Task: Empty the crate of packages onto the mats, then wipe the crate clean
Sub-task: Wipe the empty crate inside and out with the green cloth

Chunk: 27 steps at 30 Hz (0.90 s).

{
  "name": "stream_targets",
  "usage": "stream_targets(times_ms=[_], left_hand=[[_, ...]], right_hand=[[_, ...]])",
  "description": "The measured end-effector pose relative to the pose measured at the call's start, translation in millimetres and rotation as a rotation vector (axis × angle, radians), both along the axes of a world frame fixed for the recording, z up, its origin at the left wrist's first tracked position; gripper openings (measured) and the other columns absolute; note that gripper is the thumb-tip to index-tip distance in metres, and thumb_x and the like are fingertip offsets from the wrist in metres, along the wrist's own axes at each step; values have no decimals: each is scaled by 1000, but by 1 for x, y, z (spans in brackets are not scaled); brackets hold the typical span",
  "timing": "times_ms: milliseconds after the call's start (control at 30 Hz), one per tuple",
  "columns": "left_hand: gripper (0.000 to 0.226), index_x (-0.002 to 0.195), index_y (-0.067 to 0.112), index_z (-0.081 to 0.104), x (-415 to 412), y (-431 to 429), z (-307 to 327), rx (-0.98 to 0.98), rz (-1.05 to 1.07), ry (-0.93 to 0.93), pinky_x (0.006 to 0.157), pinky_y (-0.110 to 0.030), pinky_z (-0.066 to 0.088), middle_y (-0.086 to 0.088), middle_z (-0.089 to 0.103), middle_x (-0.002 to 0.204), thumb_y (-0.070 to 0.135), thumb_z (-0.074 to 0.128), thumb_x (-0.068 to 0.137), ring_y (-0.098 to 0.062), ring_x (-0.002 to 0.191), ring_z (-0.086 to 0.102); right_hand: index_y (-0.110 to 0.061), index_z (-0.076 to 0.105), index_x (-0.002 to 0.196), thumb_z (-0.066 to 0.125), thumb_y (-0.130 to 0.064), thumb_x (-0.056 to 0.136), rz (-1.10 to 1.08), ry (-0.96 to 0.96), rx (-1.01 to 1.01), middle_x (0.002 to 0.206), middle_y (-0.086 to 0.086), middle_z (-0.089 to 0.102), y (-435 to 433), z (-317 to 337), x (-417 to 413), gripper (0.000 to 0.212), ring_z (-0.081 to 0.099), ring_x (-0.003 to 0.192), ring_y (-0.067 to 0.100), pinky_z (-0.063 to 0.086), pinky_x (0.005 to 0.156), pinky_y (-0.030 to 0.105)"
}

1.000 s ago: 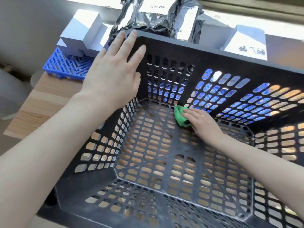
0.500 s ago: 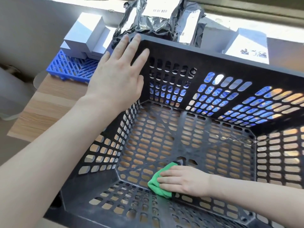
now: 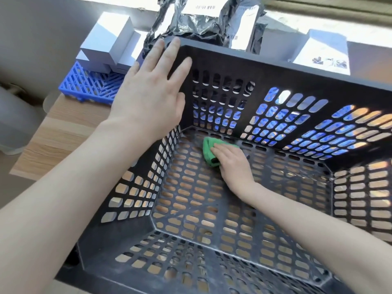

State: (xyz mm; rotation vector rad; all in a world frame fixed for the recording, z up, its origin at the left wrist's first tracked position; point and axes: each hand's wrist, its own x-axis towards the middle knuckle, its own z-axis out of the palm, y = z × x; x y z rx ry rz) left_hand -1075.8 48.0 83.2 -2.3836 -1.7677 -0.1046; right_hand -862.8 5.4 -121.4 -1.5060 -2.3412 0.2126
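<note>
Right grip [image 3: 231, 164], fingers flat, presses green cloth [image 3: 209, 150] on crate [image 3: 275, 75] floor; left grip [image 3: 148, 98] spread on rim.

You have the wooden desk [image 3: 63, 132] before you; on it stand the black crate [image 3: 275, 66] and, far left, a blue mat [image 3: 89, 88].
</note>
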Motion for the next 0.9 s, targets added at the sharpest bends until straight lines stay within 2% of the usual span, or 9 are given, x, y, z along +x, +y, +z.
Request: stream_targets(times_ms=[67, 167, 333, 400, 500, 600, 733, 800, 900], left_hand=[[60, 155, 21, 17, 0, 0, 0, 0, -4, 4, 118, -52, 22, -8, 3, 164, 33, 35, 99, -28, 150, 4], [60, 155, 21, 16, 0, 0, 0, -8, -1, 10, 117, -53, 23, -8, 2, 164, 34, 34, 99, -28, 150, 3], [60, 155, 22, 15, 0, 0, 0, -7, 0, 12, 118, -52, 23, -7, 1, 164, 34, 34, 99, -27, 151, 2], [59, 155, 22, 16, 0, 0, 0, -8, 1, 3, 118, -52, 23, -6, 1, 164, 34, 34, 100, -26, 151, 1], [59, 154, 21, 18, 0, -1, 0, 1, -11, -2, 118, -52, 23, -7, 3, 164, 33, 36, 99, -27, 151, 3], [59, 154, 20, 18, 0, 0, 0, 3, -14, 6, 118, -52, 22, -8, 4, 164, 34, 36, 99, -27, 151, 4], [60, 154, 20, 18, -1, 2, -1, 3, -18, 13, 118, -52, 23, -9, 4, 164, 34, 36, 99, -28, 150, 5], [60, 154, 20, 18, 0, 2, -1, 1, -12, 8, 117, -52, 23, -8, 4, 164, 34, 36, 99, -28, 150, 5], [59, 154, 21, 18, 1, 0, 0, -6, -4, -5, 117, -52, 24, -7, 4, 164, 34, 35, 99, -27, 151, 4]], right_hand=[[-6, 71, 107, 42, -10, 86, 245, 18, 0, 115, 9, 69, -37, -4, -10, 37, 66, 103, 27, 53, 86, 39], [-13, 67, 115, 47, -16, 95, 649, 3, -52, 123, 3, 66, -102, -3, -21, 29, 59, 113, 21, 46, 96, 35], [-11, 62, 122, 41, -12, 101, 957, -85, 51, 129, 4, 61, -92, -12, -12, 30, 53, 121, 21, 39, 102, 32], [-9, 63, 120, 38, -11, 102, 955, -126, 136, 129, 5, 61, -57, -12, -7, 31, 54, 121, 23, 43, 100, 34], [-8, 69, 108, 42, -11, 96, 657, -168, 256, 117, 7, 67, 9, -4, 3, 29, 62, 109, 26, 50, 89, 34], [-5, 70, 101, 45, -6, 89, 260, -185, 236, 107, 11, 69, 54, 6, 15, 27, 66, 97, 29, 53, 79, 36], [-6, 71, 104, 46, -8, 88, 68, -113, 138, 109, 10, 70, 26, -5, -5, 30, 66, 100, 28, 54, 83, 37], [-7, 69, 111, 48, -7, 89, 136, -15, 104, 116, 10, 68, -5, -15, -18, 31, 65, 104, 28, 53, 87, 38], [-9, 66, 117, 58, -9, 89, 570, 28, 37, 121, 8, 66, -70, -18, -37, 29, 63, 109, 25, 50, 92, 36]])
